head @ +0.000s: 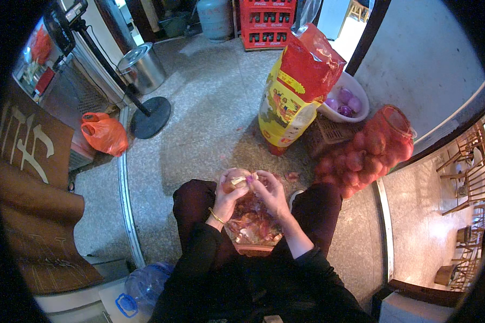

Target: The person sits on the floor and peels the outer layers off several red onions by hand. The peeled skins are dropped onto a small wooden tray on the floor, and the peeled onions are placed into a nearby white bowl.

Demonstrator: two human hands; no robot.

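An onion with part of its skin loosened rests in my left hand, which wears a gold bracelet. The fingers of my right hand pinch a pale and purple flap of skin at the onion's right side. Below both hands, between my knees, a reddish container holds a heap of onion skins. Peeled purple onions lie in a white basin at the upper right. A red mesh sack full of unpeeled onions leans beside my right knee.
A tall red and yellow plastic bag stands ahead, beside a brown crate. To the left are a fan's round base, an orange plastic bag and a steel pot. A large plastic water bottle is at lower left.
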